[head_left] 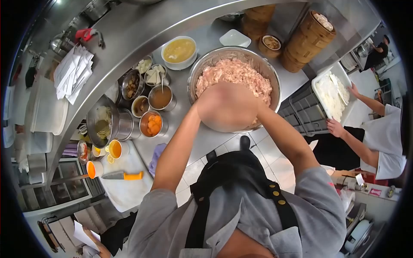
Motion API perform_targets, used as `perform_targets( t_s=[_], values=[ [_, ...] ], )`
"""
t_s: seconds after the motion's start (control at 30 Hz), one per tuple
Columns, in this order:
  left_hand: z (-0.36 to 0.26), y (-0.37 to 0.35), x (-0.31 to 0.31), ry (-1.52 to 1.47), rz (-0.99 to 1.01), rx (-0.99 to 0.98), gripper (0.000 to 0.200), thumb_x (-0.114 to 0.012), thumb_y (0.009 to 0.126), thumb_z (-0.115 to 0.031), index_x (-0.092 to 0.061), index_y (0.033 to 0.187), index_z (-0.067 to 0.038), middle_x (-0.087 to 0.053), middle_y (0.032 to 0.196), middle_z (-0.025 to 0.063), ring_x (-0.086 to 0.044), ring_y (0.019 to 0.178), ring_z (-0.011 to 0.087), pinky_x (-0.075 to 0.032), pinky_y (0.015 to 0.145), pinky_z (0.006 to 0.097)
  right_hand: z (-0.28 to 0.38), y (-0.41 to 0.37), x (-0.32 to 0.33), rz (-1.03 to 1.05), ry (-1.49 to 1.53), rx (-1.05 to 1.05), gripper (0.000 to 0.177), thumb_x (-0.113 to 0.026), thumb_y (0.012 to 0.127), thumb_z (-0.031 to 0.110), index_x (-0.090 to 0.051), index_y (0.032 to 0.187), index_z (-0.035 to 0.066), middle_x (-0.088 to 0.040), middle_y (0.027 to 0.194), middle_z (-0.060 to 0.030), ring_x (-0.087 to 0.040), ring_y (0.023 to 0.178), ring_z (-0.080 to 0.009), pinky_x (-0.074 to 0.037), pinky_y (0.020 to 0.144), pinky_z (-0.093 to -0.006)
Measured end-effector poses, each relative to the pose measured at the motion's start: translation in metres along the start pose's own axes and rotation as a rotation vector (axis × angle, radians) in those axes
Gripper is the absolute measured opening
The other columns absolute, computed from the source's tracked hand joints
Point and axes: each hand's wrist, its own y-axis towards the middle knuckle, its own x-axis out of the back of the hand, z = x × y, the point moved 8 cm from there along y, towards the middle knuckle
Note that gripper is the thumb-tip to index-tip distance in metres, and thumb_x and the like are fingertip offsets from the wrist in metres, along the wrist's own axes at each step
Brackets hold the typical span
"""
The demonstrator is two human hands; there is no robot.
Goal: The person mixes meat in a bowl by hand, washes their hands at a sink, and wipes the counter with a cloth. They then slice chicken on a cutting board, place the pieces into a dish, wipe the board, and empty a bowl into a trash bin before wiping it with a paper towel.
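Observation:
A large steel bowl [276,81] in front of me holds a heap of pink minced meat [234,71]. Both my forearms reach over its near side. My left hand [211,103] and my right hand [243,103] are close together at the meat, inside a blurred oval patch. That blur hides the fingers, so neither their pose nor anything held can be made out.
Left of the bowl stand several steel pots, one with orange pieces [153,124], and a bowl of yellow liquid [179,50]. A knife [124,175] lies on a white cutting board [124,193]. Bamboo steamers [307,41] stand back right. A person's hands hold a white tray [329,92].

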Motion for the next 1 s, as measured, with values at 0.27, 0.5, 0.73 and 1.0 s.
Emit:
perform_targets(
  t_s=[0.27,0.5,0.73,1.0],
  values=[
    [-0.010,-0.023,0.003,-0.757,-0.320,-0.060,0.062,-0.055,0.083,-0.052,-0.047,0.118,-0.001,-0.047,0.125,0.0159,-0.049,0.111,0.0362,-0.045,0.077,0.0605,0.000,-0.044,-0.030,-0.081,-0.051,0.055,0.033,-0.056,0.082,0.027,-0.063,0.112,0.014,-0.056,0.123,-0.0108,-0.051,0.115,-0.0295,-0.044,0.093,-0.0377],
    [-0.031,-0.217,0.002,-0.152,-0.421,-0.418,0.048,-0.059,0.087,-0.023,-0.043,0.127,-0.003,-0.051,0.124,0.0118,-0.053,0.109,0.0238,-0.049,0.082,0.0381,-0.058,-0.037,0.071,-0.534,-0.632,-0.199,0.034,-0.055,0.081,0.028,-0.062,0.112,0.014,-0.062,0.104,-0.0206,-0.057,0.102,-0.0359,-0.047,0.085,-0.0396],
    [0.164,-0.527,-0.035,-0.082,-1.306,0.099,0.041,-0.054,0.089,-0.019,-0.047,0.126,-0.002,-0.058,0.115,0.0086,-0.059,0.093,0.0189,-0.051,0.069,0.0319,0.011,-0.035,0.026,-0.352,-0.243,-0.025,0.033,-0.057,0.083,0.013,-0.060,0.116,0.013,-0.058,0.119,-0.0166,-0.059,0.102,-0.0354,-0.049,0.084,-0.0422],
    [0.428,-0.742,-0.192,-0.760,-1.834,0.275,0.044,-0.056,0.087,-0.021,-0.045,0.126,-0.005,-0.051,0.119,0.0140,-0.059,0.093,0.0309,-0.054,0.063,0.0437,0.233,-0.098,-0.204,0.514,1.697,-0.375,0.037,-0.053,0.089,0.021,-0.049,0.121,0.004,-0.062,0.104,-0.0148,-0.062,0.088,-0.0228,-0.050,0.067,-0.0303]
  ],
)
